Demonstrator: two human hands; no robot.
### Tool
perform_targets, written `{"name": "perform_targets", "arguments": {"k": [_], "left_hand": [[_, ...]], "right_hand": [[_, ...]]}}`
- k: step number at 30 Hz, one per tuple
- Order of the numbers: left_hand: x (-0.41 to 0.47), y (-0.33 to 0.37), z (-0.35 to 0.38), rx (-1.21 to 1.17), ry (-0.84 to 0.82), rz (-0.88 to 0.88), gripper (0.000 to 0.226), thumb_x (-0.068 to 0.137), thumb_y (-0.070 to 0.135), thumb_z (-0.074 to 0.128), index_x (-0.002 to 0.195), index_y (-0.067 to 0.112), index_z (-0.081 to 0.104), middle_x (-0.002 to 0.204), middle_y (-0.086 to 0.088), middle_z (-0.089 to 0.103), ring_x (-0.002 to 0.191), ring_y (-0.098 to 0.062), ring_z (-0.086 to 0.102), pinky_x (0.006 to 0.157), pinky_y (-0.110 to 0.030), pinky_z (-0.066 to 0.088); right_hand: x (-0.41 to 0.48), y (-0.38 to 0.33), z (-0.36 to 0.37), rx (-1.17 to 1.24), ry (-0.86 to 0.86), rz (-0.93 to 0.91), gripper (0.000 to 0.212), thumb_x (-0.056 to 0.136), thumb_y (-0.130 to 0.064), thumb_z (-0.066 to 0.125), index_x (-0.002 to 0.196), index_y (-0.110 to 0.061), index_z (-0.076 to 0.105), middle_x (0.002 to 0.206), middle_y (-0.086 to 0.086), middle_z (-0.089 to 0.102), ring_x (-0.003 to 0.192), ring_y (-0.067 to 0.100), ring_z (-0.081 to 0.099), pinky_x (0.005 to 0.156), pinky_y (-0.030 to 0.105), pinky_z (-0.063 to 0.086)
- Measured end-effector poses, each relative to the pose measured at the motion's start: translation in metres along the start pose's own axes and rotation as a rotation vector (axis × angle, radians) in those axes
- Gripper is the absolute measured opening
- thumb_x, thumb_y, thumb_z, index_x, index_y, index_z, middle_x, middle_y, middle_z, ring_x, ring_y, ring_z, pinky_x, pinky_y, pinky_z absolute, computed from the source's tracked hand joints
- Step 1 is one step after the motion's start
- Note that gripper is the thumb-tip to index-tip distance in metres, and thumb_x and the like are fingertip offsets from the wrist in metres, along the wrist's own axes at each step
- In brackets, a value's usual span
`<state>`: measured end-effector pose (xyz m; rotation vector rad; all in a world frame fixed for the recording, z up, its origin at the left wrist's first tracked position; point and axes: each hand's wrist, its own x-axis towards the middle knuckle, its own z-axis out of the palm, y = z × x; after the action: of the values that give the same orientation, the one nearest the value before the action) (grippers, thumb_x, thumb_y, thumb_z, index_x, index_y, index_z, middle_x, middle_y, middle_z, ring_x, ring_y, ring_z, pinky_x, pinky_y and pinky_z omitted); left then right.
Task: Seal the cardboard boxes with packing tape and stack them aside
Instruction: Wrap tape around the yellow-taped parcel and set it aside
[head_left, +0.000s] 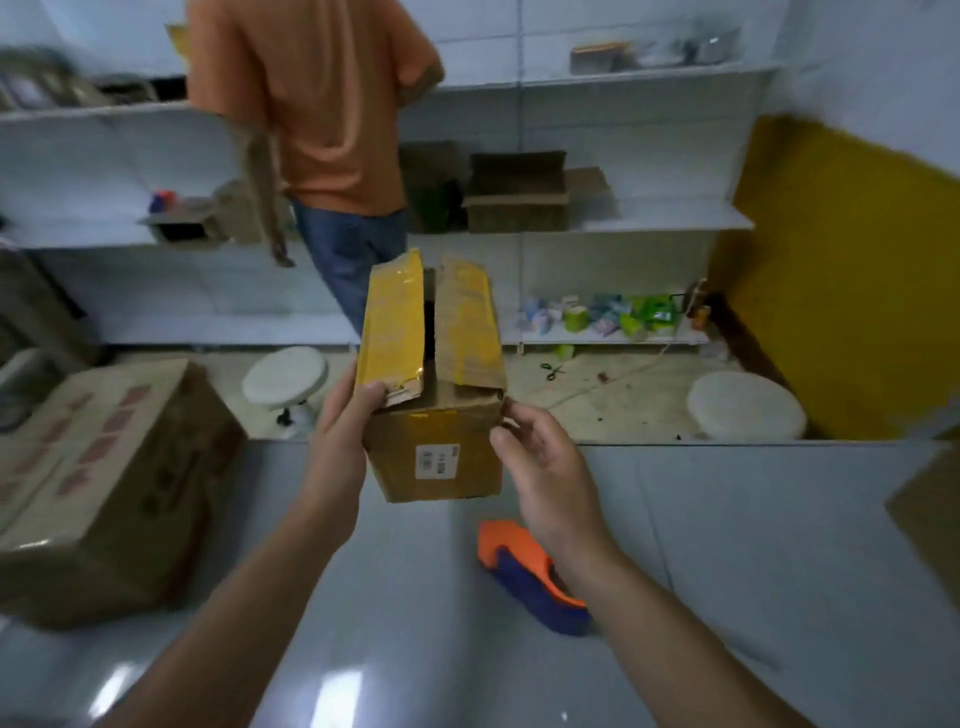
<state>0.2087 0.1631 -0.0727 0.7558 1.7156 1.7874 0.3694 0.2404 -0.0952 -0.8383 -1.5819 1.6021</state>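
Held up over the worktop (727, 519), between the two hands: cardboard box (441, 457), top flaps ajar. Clamped on its near left corner, thumb over a flap: left hand (340, 431). Touching its right edge, grip unclear: right hand (540, 467). Lying on the worktop under that wrist: tape dispenser (519, 566).

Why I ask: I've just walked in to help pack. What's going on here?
A person holds a small cardboard box above the grey counter. The left hand grips its near left corner, thumb on a yellow-taped flap. The right hand is at the right corner, though its grip isn't clear. The top flaps stand apart, unsealed. An orange and blue tape dispenser lies untouched on the counter, with a larger box to the left. Another person faces the shelves.
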Motion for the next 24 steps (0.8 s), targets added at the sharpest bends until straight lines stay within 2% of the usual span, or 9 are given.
{"name": "perform_targets", "arguments": {"k": [2, 7, 10, 13, 16, 19, 20, 22, 24], "left_hand": [[-0.004, -0.014, -0.047, 0.000, 0.026, -0.049, 0.045, 0.098, 0.030, 0.047, 0.143, 0.032, 0.046, 0.131, 0.006, 0.061, 0.120, -0.014, 0.056, 0.103, -0.034, 0.041], [-0.004, -0.047, -0.136, -0.007, 0.066, -0.145, 0.050, 0.089, 0.034, 0.056, 0.139, 0.033, 0.052, 0.127, 0.002, 0.065, 0.117, -0.021, 0.061, 0.100, -0.042, 0.046], [0.000, -0.058, -0.167, -0.015, 0.037, -0.178, 0.049, 0.088, 0.032, 0.054, 0.137, 0.030, 0.054, 0.122, 0.000, 0.069, 0.113, -0.022, 0.064, 0.098, -0.045, 0.048], [0.007, -0.072, -0.185, -0.010, -0.015, -0.206, 0.045, 0.089, 0.027, 0.054, 0.134, 0.028, 0.057, 0.123, -0.001, 0.068, 0.115, -0.023, 0.063, 0.099, -0.044, 0.047], [0.011, -0.084, -0.188, 0.025, -0.063, -0.233, 0.037, 0.094, 0.016, 0.051, 0.125, 0.033, 0.060, 0.117, 0.005, 0.070, 0.112, -0.017, 0.063, 0.091, -0.032, 0.047], [0.014, -0.089, -0.187, 0.086, -0.094, -0.272, 0.035, 0.083, 0.028, 0.057, 0.114, 0.045, 0.061, 0.119, 0.010, 0.068, 0.115, -0.010, 0.060, 0.092, -0.029, 0.044], [0.016, -0.088, -0.187, 0.120, -0.097, -0.279, 0.035, 0.085, 0.027, 0.057, 0.114, 0.046, 0.061, 0.122, 0.009, 0.066, 0.116, -0.011, 0.058, 0.093, -0.030, 0.044], [0.025, -0.085, -0.187, 0.253, -0.066, -0.269, 0.044, 0.089, 0.020, 0.053, 0.126, 0.043, 0.056, 0.137, 0.003, 0.057, 0.124, -0.016, 0.052, 0.102, -0.038, 0.043], [0.036, -0.072, -0.183, 0.577, -0.027, -0.194, 0.056, 0.093, 0.024, 0.050, 0.147, 0.033, 0.039, 0.154, 0.001, 0.038, 0.139, -0.019, 0.036, 0.113, -0.044, 0.033]], "right_hand": [[-0.011, 0.014, 0.041, -0.006, -0.047, 0.038, 0.022, 0.094, -0.024, 0.059, 0.110, -0.037, 0.064, 0.107, -0.014, 0.070, 0.098, -0.003, 0.065, 0.084, 0.022, 0.052], [-0.042, 0.044, 0.114, -0.086, -0.138, 0.150, 0.026, 0.095, -0.022, 0.057, 0.120, -0.031, 0.059, 0.108, -0.021, 0.064, 0.089, -0.022, 0.057, 0.069, 0.002, 0.044], [-0.050, 0.063, 0.146, -0.139, -0.145, 0.196, 0.028, 0.094, -0.022, 0.059, 0.121, -0.030, 0.060, 0.111, -0.018, 0.066, 0.092, -0.020, 0.057, 0.072, 0.002, 0.043], [-0.055, 0.077, 0.162, -0.174, -0.128, 0.252, 0.026, 0.093, -0.020, 0.060, 0.117, -0.027, 0.064, 0.106, -0.017, 0.069, 0.092, -0.015, 0.061, 0.075, 0.005, 0.045], [-0.058, 0.086, 0.161, -0.227, -0.125, 0.311, 0.020, 0.092, -0.020, 0.061, 0.107, -0.031, 0.067, 0.103, -0.016, 0.071, 0.092, -0.011, 0.063, 0.082, 0.011, 0.046], [-0.055, 0.090, 0.150, -0.318, -0.126, 0.288, 0.019, 0.092, -0.015, 0.061, 0.102, -0.029, 0.069, 0.109, -0.019, 0.067, 0.093, -0.014, 0.060, 0.079, 0.005, 0.043], [-0.052, 0.091, 0.146, -0.347, -0.108, 0.275, 0.019, 0.092, -0.015, 0.061, 0.101, -0.030, 0.068, 0.112, -0.019, 0.065, 0.093, -0.016, 0.058, 0.077, 0.003, 0.042], [-0.046, 0.092, 0.136, -0.386, -0.059, 0.252, 0.019, 0.093, -0.015, 0.060, 0.101, -0.031, 0.066, 0.111, -0.016, 0.064, 0.090, -0.019, 0.057, 0.074, 0.001, 0.041], [-0.038, 0.093, 0.128, -0.406, -0.027, 0.238, 0.019, 0.094, -0.018, 0.059, 0.107, -0.030, 0.064, 0.110, -0.014, 0.065, 0.090, -0.015, 0.058, 0.071, 0.000, 0.040]]}}
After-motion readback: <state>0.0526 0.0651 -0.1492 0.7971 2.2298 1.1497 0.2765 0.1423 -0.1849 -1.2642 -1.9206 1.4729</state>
